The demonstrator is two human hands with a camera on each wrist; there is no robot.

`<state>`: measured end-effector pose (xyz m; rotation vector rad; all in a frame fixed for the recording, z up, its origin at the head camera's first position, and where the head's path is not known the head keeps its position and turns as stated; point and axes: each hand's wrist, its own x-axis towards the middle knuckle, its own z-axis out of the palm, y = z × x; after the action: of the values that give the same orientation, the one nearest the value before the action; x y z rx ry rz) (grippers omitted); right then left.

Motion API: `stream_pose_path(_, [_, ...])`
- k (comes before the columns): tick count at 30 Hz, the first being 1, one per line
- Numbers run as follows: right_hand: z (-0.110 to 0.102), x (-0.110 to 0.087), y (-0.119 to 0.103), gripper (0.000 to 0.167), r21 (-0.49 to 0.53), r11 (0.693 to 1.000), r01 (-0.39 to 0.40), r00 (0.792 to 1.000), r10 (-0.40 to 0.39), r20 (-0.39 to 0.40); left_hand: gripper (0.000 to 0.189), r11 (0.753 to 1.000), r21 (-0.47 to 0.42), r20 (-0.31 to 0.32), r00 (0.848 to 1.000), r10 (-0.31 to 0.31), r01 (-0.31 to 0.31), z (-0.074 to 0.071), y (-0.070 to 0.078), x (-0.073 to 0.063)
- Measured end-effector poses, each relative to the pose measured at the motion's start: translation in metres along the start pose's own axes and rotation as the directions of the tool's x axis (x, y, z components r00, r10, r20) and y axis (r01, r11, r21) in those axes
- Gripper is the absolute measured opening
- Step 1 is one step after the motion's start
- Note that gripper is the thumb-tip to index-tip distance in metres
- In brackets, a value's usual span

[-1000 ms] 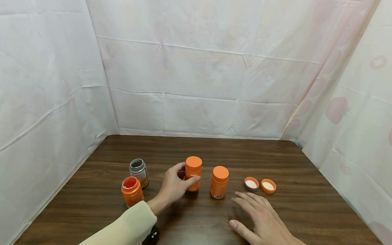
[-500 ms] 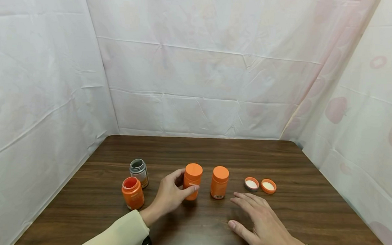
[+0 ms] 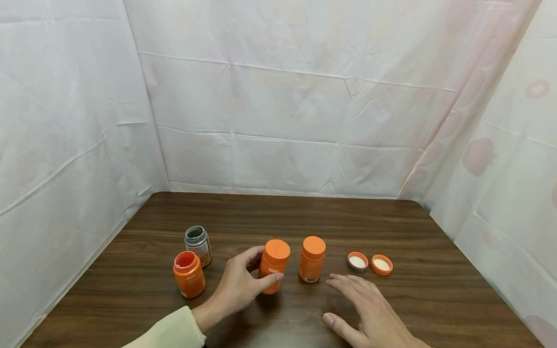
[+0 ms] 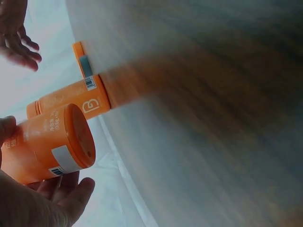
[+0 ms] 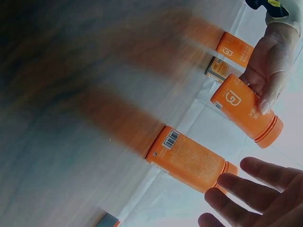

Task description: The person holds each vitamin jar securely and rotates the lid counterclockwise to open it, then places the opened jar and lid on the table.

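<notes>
My left hand (image 3: 236,285) grips an orange capped bottle (image 3: 275,256), thumb in front and fingers behind. In the left wrist view the base of this bottle (image 4: 79,135) shows, raised off the table and slightly tilted. Just right of it a second orange capped bottle (image 3: 312,262) stands upright. My right hand (image 3: 368,314) hovers near the front, fingers spread and holding nothing, with the standing bottle and two lids beyond its fingertips. The right wrist view shows its spread fingers (image 5: 248,191) close to the cap of the standing bottle (image 5: 189,158).
On the left stand an uncapped orange bottle (image 3: 190,279) and, behind it, an uncapped grey bottle (image 3: 198,248). Two upturned lids, one grey-sided (image 3: 357,262) and one orange (image 3: 381,265), lie at the right. White sheets (image 3: 275,92) surround the dark wooden table (image 3: 307,214).
My left hand has drawn the held bottle toward me, and the bottle's top now leans slightly right. The right hand has barely moved; the other bottles and the lids stay put.
</notes>
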<state>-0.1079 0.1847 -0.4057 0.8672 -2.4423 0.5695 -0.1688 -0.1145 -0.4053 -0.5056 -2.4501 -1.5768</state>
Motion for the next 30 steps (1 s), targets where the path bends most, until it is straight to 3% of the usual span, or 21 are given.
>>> stream_pose_path(10, [0.002,0.002,-0.001,0.054,0.052,0.999,0.0,0.999,-0.001,0.034,0.057,1.0,-0.022,0.063,0.998,0.006,-0.004,-0.001,0.001,-0.009])
stream_pose_path(30, [0.004,0.006,-0.01,0.06,0.213,0.976,-0.039,0.999,0.039,0.005,0.053,0.992,-0.055,0.126,0.985,0.116,-0.11,0.004,0.005,-0.027])
